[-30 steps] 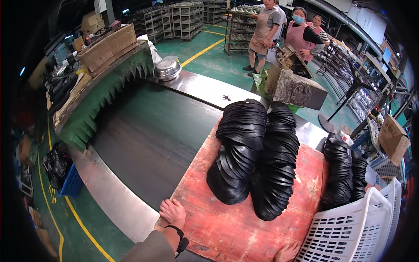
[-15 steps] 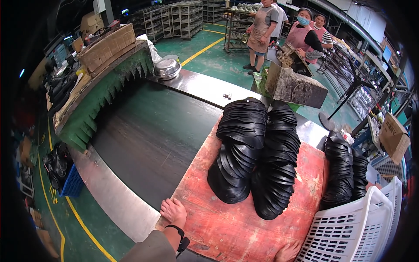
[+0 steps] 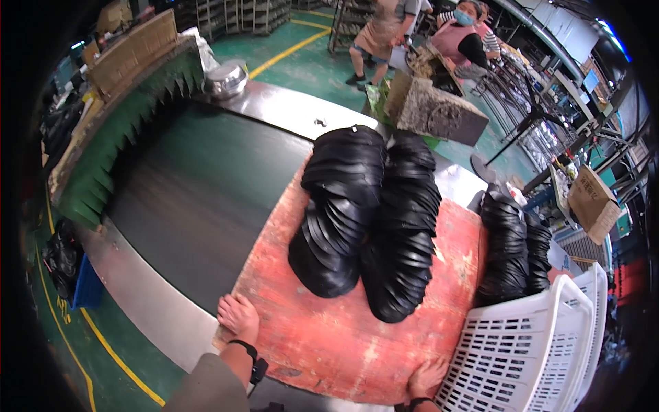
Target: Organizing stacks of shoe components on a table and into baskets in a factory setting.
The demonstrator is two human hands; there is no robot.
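My left hand [image 3: 239, 317] rests on the near left edge of a worn red board [image 3: 329, 343], its fingers apart along the rim, and a dark band circles that wrist. Near the board's right edge, my right hand [image 3: 428, 376] lies with spread fingers, beside a white basket. Two long stacks of thin, curved black pieces lean on the board: a left stack [image 3: 336, 206] and a right stack [image 3: 401, 226]. Neither hand touches them. The board lies over part of a dark conveyor belt [image 3: 199, 199].
White slotted baskets [image 3: 515, 343] stand at the right, next to more black stacks [image 3: 504, 247]. A green fringed hood [image 3: 130, 130] covers the belt's far left end. A metal bowl [image 3: 226, 79] sits on the steel edge. Co-workers [image 3: 384, 34] stand beyond.
The whole view has shifted, so the board and stacks appear further left and higher. More of my right hand shows. A co-worker in an apron has changed posture.
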